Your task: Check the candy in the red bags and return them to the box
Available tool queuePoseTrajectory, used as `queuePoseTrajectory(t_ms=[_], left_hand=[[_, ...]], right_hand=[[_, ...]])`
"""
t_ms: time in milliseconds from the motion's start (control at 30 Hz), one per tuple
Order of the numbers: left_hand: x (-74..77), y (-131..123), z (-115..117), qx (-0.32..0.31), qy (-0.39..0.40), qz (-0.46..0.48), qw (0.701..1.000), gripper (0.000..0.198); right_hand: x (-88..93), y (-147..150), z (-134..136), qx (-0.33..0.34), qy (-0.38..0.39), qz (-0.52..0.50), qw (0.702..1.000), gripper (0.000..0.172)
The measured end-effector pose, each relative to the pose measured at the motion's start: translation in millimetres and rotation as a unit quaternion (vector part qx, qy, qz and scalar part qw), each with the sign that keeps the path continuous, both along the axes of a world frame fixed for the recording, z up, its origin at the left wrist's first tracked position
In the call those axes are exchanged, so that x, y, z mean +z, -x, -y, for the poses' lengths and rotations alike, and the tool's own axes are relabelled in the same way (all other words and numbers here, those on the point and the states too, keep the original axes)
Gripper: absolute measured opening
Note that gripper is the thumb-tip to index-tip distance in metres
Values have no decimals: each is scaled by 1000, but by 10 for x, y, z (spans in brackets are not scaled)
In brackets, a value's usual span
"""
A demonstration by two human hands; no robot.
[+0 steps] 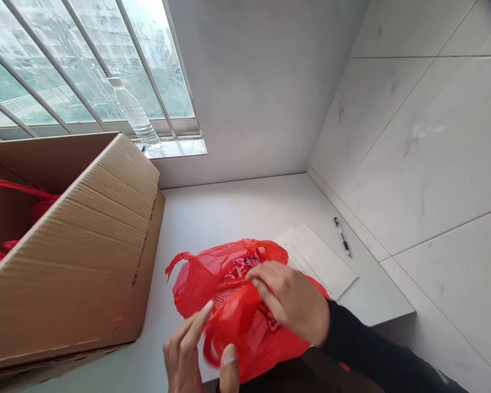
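Observation:
A thin red plastic bag [245,316] lies on the white tabletop with its mouth partly open. Small printed packets [244,266] in red and pink show through the opening, and more show through the film. My right hand [290,297] reaches over the bag from the right, its fingers closed on the film at the rim of the mouth. At the bag's near left side is my left hand [196,352], thumb and fingers spread apart beside a loop handle. Whether its fingertips touch the film is hard to tell.
At left stands an open cardboard box [82,251] with red plastic bags [45,207] inside. A printed paper sheet [315,256] lies partly under the bag, near a pen [342,237]. A clear water bottle [135,117] stands on the sill by the barred window. Tiled wall [433,147] bounds the right.

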State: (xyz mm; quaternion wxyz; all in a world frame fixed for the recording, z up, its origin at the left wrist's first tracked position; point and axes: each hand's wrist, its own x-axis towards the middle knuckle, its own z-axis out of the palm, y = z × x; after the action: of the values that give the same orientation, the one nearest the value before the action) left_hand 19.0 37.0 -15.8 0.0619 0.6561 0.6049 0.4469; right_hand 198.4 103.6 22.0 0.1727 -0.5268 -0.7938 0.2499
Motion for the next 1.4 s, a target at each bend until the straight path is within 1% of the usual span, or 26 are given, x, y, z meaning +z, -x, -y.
queuePoseTrajectory(t_ms=[33,100,133,200,267,333,400,467,533,633,700,767,867,967,1033,1100,1167,1233,1300,1333,1400], left_hand=[[29,-4,-123,-30,-3,-13,999,47],[18,-20,-380,-98,45,-61,992,43],[-16,-29,-496,-122,82,-88,985,39],[-117,-37,-663,-138,149,-131,970,38],[-218,-32,-731,-128,194,-147,962,42],[-295,-22,-731,-116,231,-157,953,44],[-354,-19,-720,-107,272,-174,940,47],[-411,-27,-732,-93,305,-190,929,49],[-471,-40,-766,-72,322,-197,923,49],[-542,-44,-822,-49,324,-194,925,48],[-556,-31,-853,-42,319,-186,928,45],[-537,-13,-882,-37,314,-177,932,41],[-446,-2,-912,-38,302,-162,939,35],[-281,-27,-853,-56,303,-138,941,36],[-145,-45,-736,-75,299,-118,944,41],[-23,-38,-571,-99,256,-129,953,45],[53,4,-393,-124,199,-173,957,48],[61,74,-233,-138,173,-218,951,48],[19,149,-111,-138,178,-233,946,43],[-7,180,-67,-136,184,-228,947,37],[-42,215,-11,-130,201,-192,952,23]], right_hand=[[-2,3,-163,3,5,32,999,28],[-80,27,-449,1,33,106,994,28],[-143,44,-554,-2,44,134,990,28],[-283,76,-674,-11,53,163,985,26],[-407,92,-704,-20,61,192,979,27],[-502,90,-698,-25,72,216,973,27],[-572,78,-695,-24,79,229,970,25],[-623,60,-706,-20,82,235,968,27],[-660,38,-719,-20,82,239,967,30],[-689,1,-718,-22,73,240,968,29],[-692,-24,-703,-23,63,238,969,29],[-685,-41,-689,-25,52,235,970,29],[-641,-50,-684,-33,42,230,972,30],[-528,-52,-661,-43,51,229,971,32],[-413,-67,-598,-44,60,225,971,33],[-293,-103,-486,-25,52,190,980,30],[-199,-160,-337,29,47,128,990,22],[-150,-229,-171,113,74,78,988,14],[-134,-296,-11,180,109,71,975,12],[-129,-321,60,194,110,78,972,13],[-106,-350,175,190,77,85,975,15]])
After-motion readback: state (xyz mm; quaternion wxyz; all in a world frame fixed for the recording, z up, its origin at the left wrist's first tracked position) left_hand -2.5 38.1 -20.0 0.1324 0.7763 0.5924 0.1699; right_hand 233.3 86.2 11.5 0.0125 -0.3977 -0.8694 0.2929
